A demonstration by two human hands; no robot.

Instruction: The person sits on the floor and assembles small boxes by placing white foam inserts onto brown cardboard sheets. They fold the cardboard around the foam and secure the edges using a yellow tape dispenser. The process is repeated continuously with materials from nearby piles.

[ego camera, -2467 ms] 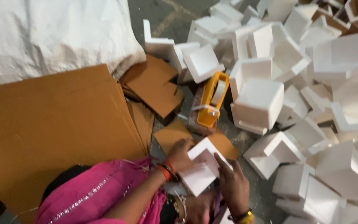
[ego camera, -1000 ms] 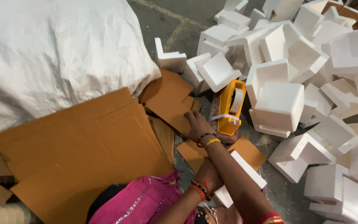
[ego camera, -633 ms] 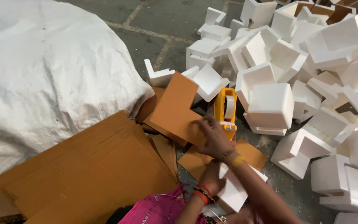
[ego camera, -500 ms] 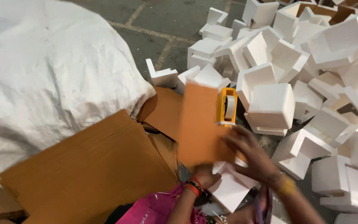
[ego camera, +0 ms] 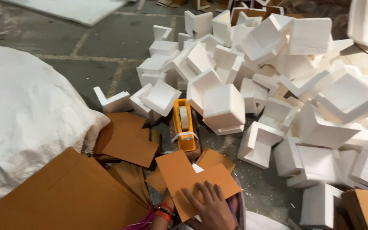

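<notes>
At the bottom centre of the frame, the right hand point(ego camera: 211, 206) lies flat, fingers spread, on an L-shaped piece of brown cardboard point(ego camera: 192, 179); the grip is open, pressing down rather than clasping. The cardboard piece sits directly under and just above the palm in the picture, its notch opening toward the top, one arm running to the upper left and the other to the right. A corner of white foam point(ego camera: 197, 168) peeks out in that notch, so the cardboard seems laid over a foam piece.

The left hand point(ego camera: 167, 200) is mostly hidden beneath the cardboard's lower left edge; only a wrist with red and dark bangles point(ego camera: 163, 212) shows, and whether it grips anything cannot be told.

Just above the cardboard, toward the middle of the frame, stands a yellow tape dispenser point(ego camera: 183, 125), its long axis running up the picture, nearer the right hand. To the left lie flat cardboard sheets point(ego camera: 126, 140) and a large white woven sack point(ego camera: 26, 123). Farther off, the upper right holds a heap of white foam corner blocks point(ego camera: 277, 76) on the concrete floor point(ego camera: 86, 42).
</notes>
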